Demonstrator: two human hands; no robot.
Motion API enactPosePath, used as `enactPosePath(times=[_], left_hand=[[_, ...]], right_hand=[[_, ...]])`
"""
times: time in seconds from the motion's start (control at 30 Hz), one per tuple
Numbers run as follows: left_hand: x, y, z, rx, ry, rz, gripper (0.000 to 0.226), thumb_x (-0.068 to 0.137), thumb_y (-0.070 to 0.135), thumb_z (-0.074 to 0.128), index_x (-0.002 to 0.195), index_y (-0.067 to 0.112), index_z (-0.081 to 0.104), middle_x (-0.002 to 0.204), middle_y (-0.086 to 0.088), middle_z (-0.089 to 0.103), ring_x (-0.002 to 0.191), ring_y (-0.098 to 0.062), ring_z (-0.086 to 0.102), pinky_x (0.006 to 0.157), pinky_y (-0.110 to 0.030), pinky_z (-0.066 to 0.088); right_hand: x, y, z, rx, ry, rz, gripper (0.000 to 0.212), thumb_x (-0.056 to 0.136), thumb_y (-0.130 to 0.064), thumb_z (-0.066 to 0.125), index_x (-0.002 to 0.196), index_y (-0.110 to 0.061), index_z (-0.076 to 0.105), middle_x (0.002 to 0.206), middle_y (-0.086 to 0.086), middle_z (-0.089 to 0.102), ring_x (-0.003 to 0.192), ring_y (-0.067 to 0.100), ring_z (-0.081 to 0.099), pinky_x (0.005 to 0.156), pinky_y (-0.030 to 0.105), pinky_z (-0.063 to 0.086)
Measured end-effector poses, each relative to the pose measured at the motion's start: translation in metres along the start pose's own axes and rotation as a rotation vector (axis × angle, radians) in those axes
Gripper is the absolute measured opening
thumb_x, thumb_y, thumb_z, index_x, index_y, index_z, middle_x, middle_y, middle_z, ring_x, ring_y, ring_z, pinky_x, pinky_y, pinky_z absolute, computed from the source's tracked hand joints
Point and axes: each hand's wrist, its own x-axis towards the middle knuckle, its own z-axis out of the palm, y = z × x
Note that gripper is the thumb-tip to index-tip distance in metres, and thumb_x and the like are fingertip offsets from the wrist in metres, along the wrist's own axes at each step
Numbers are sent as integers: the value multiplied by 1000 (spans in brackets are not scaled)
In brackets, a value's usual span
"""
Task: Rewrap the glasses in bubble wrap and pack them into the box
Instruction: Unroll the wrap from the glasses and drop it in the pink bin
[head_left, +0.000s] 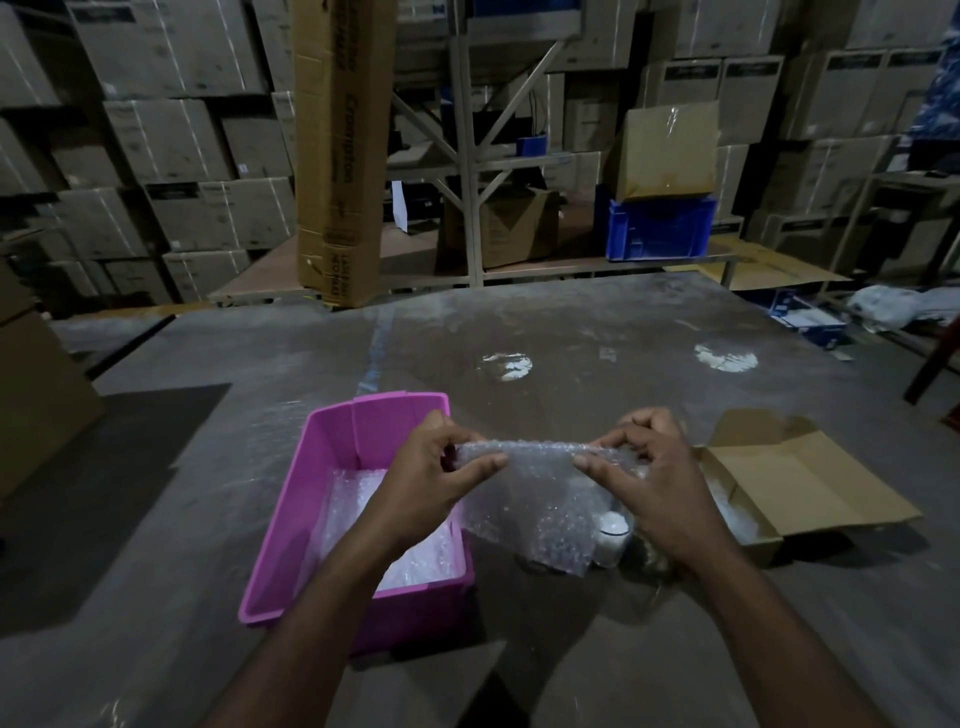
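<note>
Holding up a sheet of bubble wrap (540, 493), the left hand (436, 478) and right hand (649, 483) each pinch a top corner. A glass (613, 530), I think, stands on the tabletop (519, 338) just under it. Next, wrap it, then put it in the cardboard box (810, 483).

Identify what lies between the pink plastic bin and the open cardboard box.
In the head view: a bubble wrap sheet held by both hands, with a glass under it.

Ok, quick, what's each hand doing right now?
Left hand: closed, pinching the left end of the bubble wrap sheet.
Right hand: closed, pinching the right end of the same sheet.
</note>
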Motion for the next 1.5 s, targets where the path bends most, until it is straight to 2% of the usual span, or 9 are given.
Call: enactPosePath(times=[0.13, 0.23, 0.4, 0.67, 0.83, 1.03, 1.23, 1.33, 1.5], left_hand=[[-2, 3, 2, -37, -42, 2, 30, 89, 46, 70, 110, 25, 67, 119, 14, 56, 114, 1, 55, 93, -14, 45], [-5, 8, 5, -196, -105, -49, 20, 95, 34, 65, 100, 15, 70, 98, 4, 74, 93, -7, 70, 82, -22, 54], [-7, 9, 10, -308, -64, -85, 15, 98, 26, 62, 107, 18, 71, 81, 9, 69, 74, -1, 64, 66, -17, 51], [-8, 3, 11, -500, -146, -130, 24, 93, 22, 66, 114, 23, 76, 117, -12, 74, 104, -26, 64, 90, -44, 49], [-7, 4, 12, -468, -126, -150, 20, 90, 32, 71, 105, 20, 78, 114, -3, 75, 107, -20, 69, 84, -38, 51], [-5, 8, 19, -464, -67, -120, 39, 85, 9, 77, 121, 20, 66, 123, 3, 68, 89, -19, 74, 78, -28, 58], [-5, 8, 20, -484, -72, -147, 34, 79, 24, 78, 111, 13, 71, 101, -3, 76, 88, -14, 72, 69, -20, 54], [-6, 8, 21, -464, -125, -182, 35, 86, 41, 69, 113, 19, 73, 114, 0, 74, 94, -6, 69, 67, -17, 49], [-4, 1, 21, -444, -81, -143, 22, 86, 17, 76, 107, 14, 75, 113, -1, 75, 97, -15, 72, 80, -26, 55]], right_hand=[[-3, -9, 3, 264, -120, 86, 27, 83, -44, 70, 87, -18, 63, 93, -4, 69, 86, 11, 66, 75, 26, 52], [-6, -10, 8, 343, -157, 141, 27, 88, -41, 66, 94, -17, 57, 81, -3, 69, 72, 8, 66, 61, 22, 51], [-5, -3, 14, 518, -132, 162, 20, 88, -14, 74, 104, -25, 69, 105, 6, 74, 96, 26, 72, 79, 42, 60], [-3, -3, 13, 522, -77, 145, 43, 91, 16, 53, 86, -17, 79, 102, 0, 76, 100, 19, 70, 73, 22, 56], [-7, 1, 8, 594, -142, 185, 14, 85, -12, 76, 98, -16, 76, 113, 2, 73, 107, 26, 69, 85, 40, 59], [-5, 6, 9, 590, -116, 208, 52, 76, -46, 84, 124, -37, 66, 130, 6, 65, 122, 33, 60, 103, 58, 49], [-8, 3, 7, 634, -129, 235, 18, 85, -9, 74, 101, -17, 75, 102, 15, 75, 88, 29, 72, 73, 37, 60], [-6, 2, 9, 613, -105, 237, 20, 89, -1, 69, 93, -19, 76, 101, 7, 76, 91, 25, 72, 79, 42, 58], [-6, 2, 10, 614, -117, 245, 21, 86, 0, 71, 96, -17, 76, 107, 7, 75, 102, 32, 70, 94, 56, 53]])
